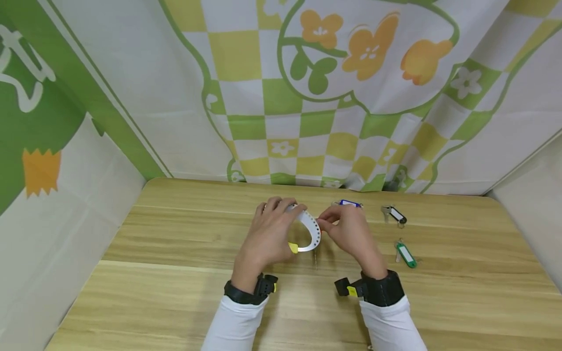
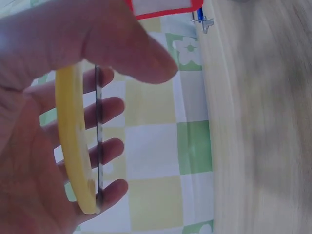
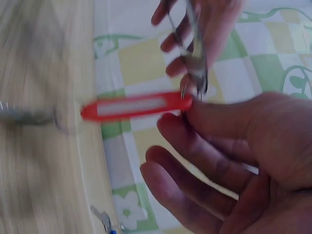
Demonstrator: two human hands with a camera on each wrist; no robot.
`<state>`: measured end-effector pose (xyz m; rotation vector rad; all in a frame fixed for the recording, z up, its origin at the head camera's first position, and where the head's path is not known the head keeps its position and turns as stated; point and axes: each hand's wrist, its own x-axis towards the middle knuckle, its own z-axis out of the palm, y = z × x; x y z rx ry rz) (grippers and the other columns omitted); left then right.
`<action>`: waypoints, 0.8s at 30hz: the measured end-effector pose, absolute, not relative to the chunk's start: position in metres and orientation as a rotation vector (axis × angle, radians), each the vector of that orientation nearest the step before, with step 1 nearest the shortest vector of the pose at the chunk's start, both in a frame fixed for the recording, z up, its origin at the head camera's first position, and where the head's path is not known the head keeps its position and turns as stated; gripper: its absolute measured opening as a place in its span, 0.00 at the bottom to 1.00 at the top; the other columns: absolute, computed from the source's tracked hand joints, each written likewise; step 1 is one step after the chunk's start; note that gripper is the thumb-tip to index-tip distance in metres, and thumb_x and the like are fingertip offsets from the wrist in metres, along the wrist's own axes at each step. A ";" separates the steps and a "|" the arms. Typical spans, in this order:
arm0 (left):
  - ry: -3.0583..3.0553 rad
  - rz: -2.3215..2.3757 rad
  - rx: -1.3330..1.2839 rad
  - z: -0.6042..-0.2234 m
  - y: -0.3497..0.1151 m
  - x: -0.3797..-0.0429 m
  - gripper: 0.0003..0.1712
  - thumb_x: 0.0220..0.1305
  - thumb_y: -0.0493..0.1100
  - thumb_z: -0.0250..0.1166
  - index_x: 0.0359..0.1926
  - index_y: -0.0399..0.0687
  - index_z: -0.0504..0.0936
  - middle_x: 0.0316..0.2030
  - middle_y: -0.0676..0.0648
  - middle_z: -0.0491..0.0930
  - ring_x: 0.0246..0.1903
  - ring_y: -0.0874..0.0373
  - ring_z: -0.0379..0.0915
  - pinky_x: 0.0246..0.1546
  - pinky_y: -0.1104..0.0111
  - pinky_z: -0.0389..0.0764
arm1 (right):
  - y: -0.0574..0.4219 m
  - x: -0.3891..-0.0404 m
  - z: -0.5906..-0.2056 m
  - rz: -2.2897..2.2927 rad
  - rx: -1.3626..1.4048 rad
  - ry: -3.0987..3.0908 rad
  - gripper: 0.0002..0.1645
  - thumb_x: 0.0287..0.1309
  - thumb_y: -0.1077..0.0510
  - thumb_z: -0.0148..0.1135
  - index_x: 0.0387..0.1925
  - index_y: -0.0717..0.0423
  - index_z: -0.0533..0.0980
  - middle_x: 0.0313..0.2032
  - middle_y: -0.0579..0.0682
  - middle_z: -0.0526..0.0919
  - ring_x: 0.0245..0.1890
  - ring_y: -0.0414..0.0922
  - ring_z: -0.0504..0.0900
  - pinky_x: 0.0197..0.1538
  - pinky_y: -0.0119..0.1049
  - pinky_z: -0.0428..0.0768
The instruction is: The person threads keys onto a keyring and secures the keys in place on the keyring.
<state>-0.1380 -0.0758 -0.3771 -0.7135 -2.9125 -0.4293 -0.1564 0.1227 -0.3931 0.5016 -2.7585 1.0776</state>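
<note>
Evidently the left hand (image 1: 272,235) holds a curved, hole-lined band (image 1: 315,233) just above the counter (image 1: 175,239), its fingers wrapped round and its thumb across the yellow grip (image 1: 293,247), which sits at the band's 7 o'clock. At the band's 3 o'clock, the right hand (image 1: 351,231) has thumb and forefinger clamped on the ring end of a red key tag (image 3: 136,106); whether its ring has entered a hole is too blurred to tell.

The band looks stiff, light and rather slick, so the yellow grip is probably its surest hold. The red tag seems a featherweight that would swing freely; pinching close to its ring should steady it, though such thin wire likely resists and slips.

On the counter, seen from the band, lie a blue tag (image 1: 350,203) toward 2 o'clock, a black tag (image 1: 397,215) just short of 3 and a green tag (image 1: 406,255) just past 3.
</note>
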 end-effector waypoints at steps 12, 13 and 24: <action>-2.861 -0.451 -0.730 -0.376 -0.079 -0.137 0.54 0.19 0.49 0.78 0.60 0.60 0.71 0.58 0.53 0.66 0.59 0.51 0.56 0.56 0.51 0.56 | 0.118 -0.155 -0.392 1.055 0.600 -2.580 0.06 0.47 0.60 0.67 0.21 0.45 0.80 0.23 0.36 0.78 0.24 0.36 0.76 0.27 0.27 0.73; -2.863 -0.468 -0.737 -0.376 -0.079 -0.137 0.54 0.19 0.49 0.78 0.59 0.60 0.71 0.58 0.53 0.66 0.59 0.51 0.56 0.56 0.51 0.56 | 0.118 -0.156 -0.392 1.040 0.632 -2.571 0.06 0.47 0.61 0.67 0.22 0.45 0.80 0.23 0.36 0.78 0.24 0.35 0.76 0.27 0.27 0.73; -2.927 -0.641 -0.815 -0.374 -0.085 -0.136 0.57 0.19 0.49 0.79 0.61 0.60 0.69 0.59 0.54 0.66 0.59 0.52 0.56 0.53 0.51 0.60 | 0.125 -0.157 -0.394 0.911 0.965 -2.417 0.07 0.46 0.64 0.67 0.25 0.48 0.79 0.28 0.39 0.78 0.33 0.35 0.76 0.34 0.27 0.72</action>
